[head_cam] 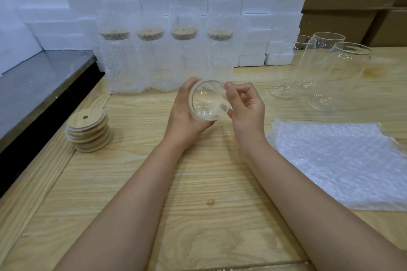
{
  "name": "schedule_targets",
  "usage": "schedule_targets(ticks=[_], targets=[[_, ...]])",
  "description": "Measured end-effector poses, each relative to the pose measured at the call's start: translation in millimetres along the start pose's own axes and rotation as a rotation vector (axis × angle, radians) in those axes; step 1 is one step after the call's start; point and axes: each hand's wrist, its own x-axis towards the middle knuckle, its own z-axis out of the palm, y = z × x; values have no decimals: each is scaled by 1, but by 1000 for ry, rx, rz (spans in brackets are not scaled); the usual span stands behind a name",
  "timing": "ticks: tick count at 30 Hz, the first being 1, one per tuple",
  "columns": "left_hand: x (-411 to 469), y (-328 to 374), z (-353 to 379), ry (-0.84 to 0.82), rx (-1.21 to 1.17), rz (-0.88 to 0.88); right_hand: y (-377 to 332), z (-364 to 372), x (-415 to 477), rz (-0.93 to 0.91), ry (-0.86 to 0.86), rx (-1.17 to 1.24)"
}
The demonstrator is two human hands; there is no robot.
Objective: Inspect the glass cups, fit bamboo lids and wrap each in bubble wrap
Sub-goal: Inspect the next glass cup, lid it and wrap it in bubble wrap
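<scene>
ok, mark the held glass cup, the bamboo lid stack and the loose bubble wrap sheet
held glass cup [207,103]: head view, end facing camera
bamboo lid stack [91,120]: head view, top lid's face
bubble wrap sheet [334,160]: head view, sheet's middle

bubble wrap sheet [330,160] past right edge

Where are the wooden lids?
In the head view, the lids are stacked on the table's left side, left of the left hand holding a cup, and nearer than the wrapped cups.
</scene>
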Motion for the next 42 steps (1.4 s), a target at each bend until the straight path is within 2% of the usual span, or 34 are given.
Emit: schedule_targets(ticks=[5, 10, 17, 22, 27, 33, 37, 42], targets=[[-2, -2, 3, -47, 78, 85, -1, 6, -1, 31, 75, -93], [-2, -2, 3, -64, 94, 101, 2, 17, -12, 29, 66, -217], [0, 0, 0, -2, 80, -34, 12, 15, -21, -100, -158, -389], [1, -5, -2, 16, 45, -74, 15, 7, -19, -90, -248, -409], [3, -9, -1, 7, -21, -102, 16, 7, -20, -83, -270, -429], [-1, 6, -4, 72, -261, -123, 15, 4, -20, -98, -290, -338], [0, 10, -6, 26, -410, -139, 14, 1, -17, -43, -330, -277], [6, 10, -12, 59, -444, -205, 11, 1, -19, -40, -385, -363]])
